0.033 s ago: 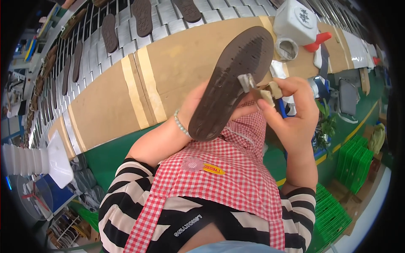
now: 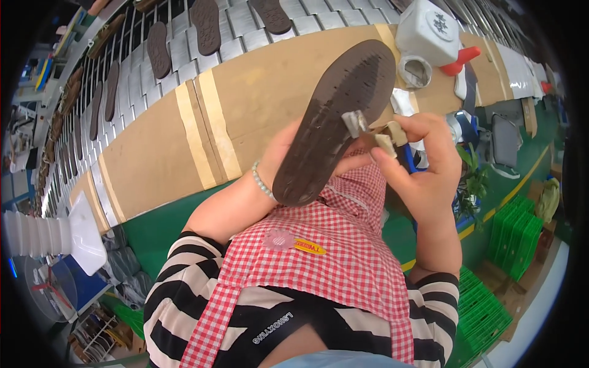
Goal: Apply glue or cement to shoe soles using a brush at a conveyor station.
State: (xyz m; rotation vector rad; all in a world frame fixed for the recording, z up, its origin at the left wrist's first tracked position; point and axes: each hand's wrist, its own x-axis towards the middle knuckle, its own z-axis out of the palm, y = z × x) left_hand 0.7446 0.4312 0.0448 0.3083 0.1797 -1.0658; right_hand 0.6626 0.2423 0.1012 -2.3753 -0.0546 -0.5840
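Observation:
A dark brown shoe sole (image 2: 319, 135) is tilted in front of me, its long end pointing away to the right. My left hand (image 2: 283, 144) holds it from behind; most of those fingers are hidden by the sole. In my right hand (image 2: 429, 153) a small flat brush-like tool (image 2: 354, 124) is pinched between thumb and forefinger. Its pale grey tip meets the sole's face near the right edge. Beige coverings (image 2: 392, 136) wrap the tips of that thumb and forefinger.
A cardboard-covered bench (image 2: 264, 92) lies beyond the sole. On it stand a white plastic bottle with a red spout (image 2: 428, 34) and a small whitish pot (image 2: 415, 71). Farther off, a metal slat conveyor (image 2: 239, 37) carries several brown soles (image 2: 205, 26). Green crates (image 2: 512, 236) stand at right.
The sole has shifted very slightly down and left, and the tool's tip has moved a little down and left with it. Both hands keep their grip.

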